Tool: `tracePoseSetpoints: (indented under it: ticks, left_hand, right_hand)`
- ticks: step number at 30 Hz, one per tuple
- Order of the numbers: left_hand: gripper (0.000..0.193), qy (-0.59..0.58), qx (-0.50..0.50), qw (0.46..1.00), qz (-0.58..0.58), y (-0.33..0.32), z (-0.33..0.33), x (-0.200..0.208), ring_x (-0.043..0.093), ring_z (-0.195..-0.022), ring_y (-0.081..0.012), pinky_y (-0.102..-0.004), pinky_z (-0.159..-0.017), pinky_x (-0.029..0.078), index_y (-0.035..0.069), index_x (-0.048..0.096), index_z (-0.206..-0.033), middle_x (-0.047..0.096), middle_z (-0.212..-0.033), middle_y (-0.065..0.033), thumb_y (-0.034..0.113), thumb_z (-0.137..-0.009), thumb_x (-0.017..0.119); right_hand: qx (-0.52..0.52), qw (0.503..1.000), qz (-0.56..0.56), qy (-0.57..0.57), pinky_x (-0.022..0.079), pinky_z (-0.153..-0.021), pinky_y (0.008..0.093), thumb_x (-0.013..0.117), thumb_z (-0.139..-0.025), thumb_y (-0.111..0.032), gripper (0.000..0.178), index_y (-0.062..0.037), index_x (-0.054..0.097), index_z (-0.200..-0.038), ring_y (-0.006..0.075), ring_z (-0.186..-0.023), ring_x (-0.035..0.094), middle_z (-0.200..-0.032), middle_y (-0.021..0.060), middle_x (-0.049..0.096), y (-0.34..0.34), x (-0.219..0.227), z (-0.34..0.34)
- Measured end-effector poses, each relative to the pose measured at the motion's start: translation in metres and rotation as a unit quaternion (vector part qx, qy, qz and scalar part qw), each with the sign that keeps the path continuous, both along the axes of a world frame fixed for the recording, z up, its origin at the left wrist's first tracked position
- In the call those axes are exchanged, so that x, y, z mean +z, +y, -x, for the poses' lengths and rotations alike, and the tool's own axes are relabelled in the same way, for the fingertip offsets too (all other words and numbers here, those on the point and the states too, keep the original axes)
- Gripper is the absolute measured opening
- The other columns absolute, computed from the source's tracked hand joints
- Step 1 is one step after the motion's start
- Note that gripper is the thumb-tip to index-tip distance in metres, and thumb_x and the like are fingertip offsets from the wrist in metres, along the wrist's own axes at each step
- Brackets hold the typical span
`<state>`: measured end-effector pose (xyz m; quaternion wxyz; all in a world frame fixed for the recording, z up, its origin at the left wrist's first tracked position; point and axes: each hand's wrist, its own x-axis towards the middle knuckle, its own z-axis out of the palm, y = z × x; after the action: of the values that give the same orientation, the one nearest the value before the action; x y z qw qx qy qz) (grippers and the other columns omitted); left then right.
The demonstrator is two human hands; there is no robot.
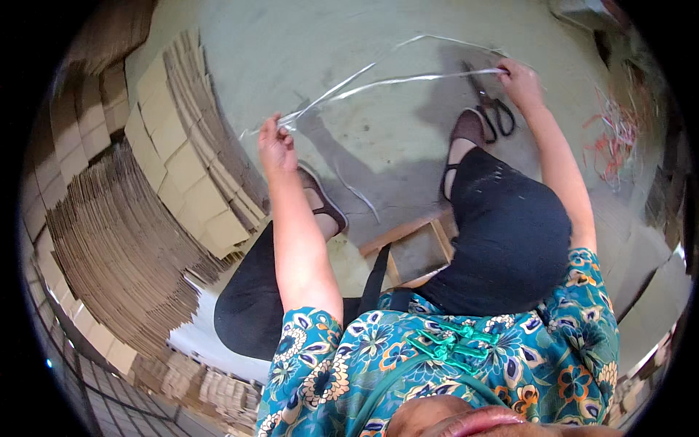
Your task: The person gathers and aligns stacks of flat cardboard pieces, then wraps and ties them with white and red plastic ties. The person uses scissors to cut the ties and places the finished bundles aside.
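Observation:
A shiny white plastic string (pixel 408 78) spans the space between my two hands, with one strand arching farther out. My left hand (pixel 277 149) pinches it near a small bunch, and a loose tail hangs off past the fingers. At the right, the fingers of my right hand (pixel 521 83) are closed on the string's other part. Below and beside that hand, a pair of scissors (pixel 498 121) with black handles lies on the floor, near my shoe (pixel 467 128). Another thin white strand (pixel 357 191) trails down toward the floor between my feet.
Tall stacks of flat cardboard pieces (pixel 120 240) and more cardboard (pixel 191 171) stand at the left. A wooden frame (pixel 393 237) sits low between my legs. At the far right lies a tangle of red and white strips (pixel 614 138) on the greenish floor (pixel 306 44).

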<state>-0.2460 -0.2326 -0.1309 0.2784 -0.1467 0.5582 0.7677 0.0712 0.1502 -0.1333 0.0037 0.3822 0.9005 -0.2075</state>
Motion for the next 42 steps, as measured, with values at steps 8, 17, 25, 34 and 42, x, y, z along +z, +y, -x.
tracePoseSetpoints:
  ticks: [8,17,25,34,42]
  left_hand:
    - [0.014,-0.019,0.038,0.999,0.002,-0.034,0.017,-0.056,0.062,-0.08,-0.0153,-0.0207,-0.054,0.044,0.009,0.054,-0.097,0.061,-0.097,-0.0037,0.012,-0.085,0.062]
    - [0.003,-0.043,0.084,0.995,-0.017,-0.014,0.014,-0.067,0.057,-0.067,-0.0159,-0.0227,-0.054,0.047,0.004,0.051,-0.09,0.057,-0.079,-0.0065,0.006,-0.089,0.054]
    - [0.006,0.028,0.065,0.98,0.187,-0.016,0.047,-0.075,0.056,-0.06,-0.0144,-0.0235,-0.048,0.046,0.002,0.051,-0.09,0.056,-0.074,-0.0062,0.007,-0.088,0.054]
    - [0.009,0.028,0.01,0.93,0.366,-0.059,0.017,-0.092,0.053,-0.058,-0.0133,-0.0243,-0.049,0.044,0.003,0.053,-0.088,0.056,-0.073,-0.0054,0.01,-0.086,0.058]
    - [0.046,0.232,-0.101,0.768,0.589,-0.057,0.056,-0.081,0.058,-0.098,-0.0317,-0.0385,-0.086,0.044,-0.004,0.058,-0.104,0.06,-0.104,-0.0226,0.026,-0.072,0.071]
  right_hand:
    - [0.094,0.995,0.002,-0.021,0.046,-0.073,0.0425,0.058,-0.081,-0.019,0.016,-0.006,0.061,-0.089,0.0341,-0.088,0.057,-0.09,0.0131,0.06,-0.032,-0.033,0.008]
    - [0.114,0.983,0.003,-0.146,0.047,-0.07,0.0436,0.058,-0.081,-0.021,0.016,-0.0073,0.06,-0.089,0.0351,-0.084,0.058,-0.089,0.0132,0.06,-0.038,-0.039,-0.005]
    - [-0.023,0.999,0.013,-0.028,0.047,-0.071,0.0412,0.057,-0.085,-0.026,0.02,-0.0089,0.062,-0.094,0.034,-0.084,0.059,-0.089,0.0145,0.061,-0.027,-0.017,0.006]
    - [0.074,0.992,-0.096,-0.026,0.047,-0.076,0.0413,0.059,-0.083,-0.025,0.028,-0.0106,0.059,-0.107,0.0335,-0.095,0.057,-0.106,0.0111,0.06,0.056,-0.036,0.094]
    - [0.08,0.988,-0.108,-0.073,0.042,-0.095,0.0405,0.064,-0.077,-0.011,0.061,-0.0168,0.039,-0.132,0.0308,-0.123,0.042,-0.144,0.0092,0.028,0.022,-0.064,0.075]
